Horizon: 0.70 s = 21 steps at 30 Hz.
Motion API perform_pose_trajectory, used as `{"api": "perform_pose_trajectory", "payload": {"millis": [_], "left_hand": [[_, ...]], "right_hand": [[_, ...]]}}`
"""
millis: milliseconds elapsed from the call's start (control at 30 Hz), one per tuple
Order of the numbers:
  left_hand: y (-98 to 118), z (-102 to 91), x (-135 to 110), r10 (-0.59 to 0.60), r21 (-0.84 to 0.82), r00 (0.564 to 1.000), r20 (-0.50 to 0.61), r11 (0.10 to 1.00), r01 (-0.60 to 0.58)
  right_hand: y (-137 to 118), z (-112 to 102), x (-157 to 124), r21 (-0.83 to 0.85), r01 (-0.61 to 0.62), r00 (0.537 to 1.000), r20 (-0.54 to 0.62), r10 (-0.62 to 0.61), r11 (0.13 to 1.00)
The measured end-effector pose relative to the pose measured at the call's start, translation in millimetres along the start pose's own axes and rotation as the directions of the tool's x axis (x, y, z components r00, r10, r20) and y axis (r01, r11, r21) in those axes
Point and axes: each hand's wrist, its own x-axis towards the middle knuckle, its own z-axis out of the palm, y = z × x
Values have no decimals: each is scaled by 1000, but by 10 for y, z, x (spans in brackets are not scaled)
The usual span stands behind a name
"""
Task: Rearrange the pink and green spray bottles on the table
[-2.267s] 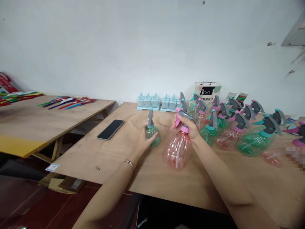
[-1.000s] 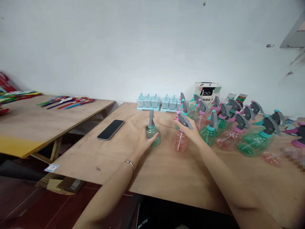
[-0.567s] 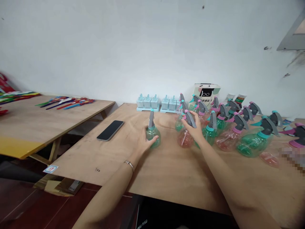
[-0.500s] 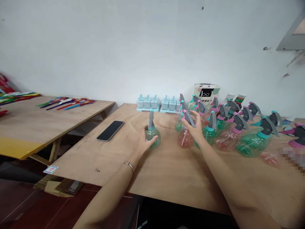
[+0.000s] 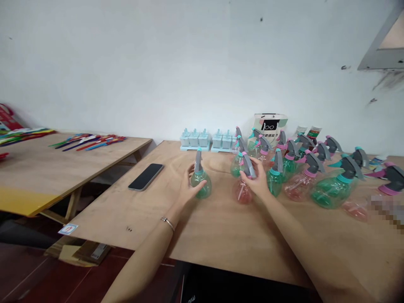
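Note:
On the wooden table stands a green spray bottle with a grey and teal trigger head. My left hand is wrapped round its body. To its right stands a pink spray bottle with a grey and pink head. My right hand holds that one by the neck and trigger. Behind and to the right, several more green and pink spray bottles stand and lie in a cluster.
A black phone lies left of the green bottle. Pale blue ice-pop moulds and a printed box stand by the wall. A second table at the left carries coloured utensils.
My right hand has carried the pink bottle away from me and set it upright beside the cluster. My left hand has stayed on the green bottle. The view has tilted up slightly.

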Motion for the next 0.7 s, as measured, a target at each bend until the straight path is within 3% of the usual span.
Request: {"api": "perform_pose_trajectory", "payload": {"millis": [167,300,500,600,700], "left_hand": [[5,-6,96,-35,-5,999,21,999,35],[172,-49,279,-66,-24,991,119,997,69],[366,10,588,-134,-52,937,322,986,159],[509,82,715,-164,-188,932,324,954,233],[795,157,832,-161,-384,913,374,870,310]], "right_hand": [[239,34,-481,-12,-187,982,16,188,982],[321,64,-728,-18,-305,952,25,306,952],[279,84,-752,123,-386,921,104,375,914],[273,75,-746,171,-409,911,136,389,897],[279,64,-747,183,-421,904,165,394,888]]}}
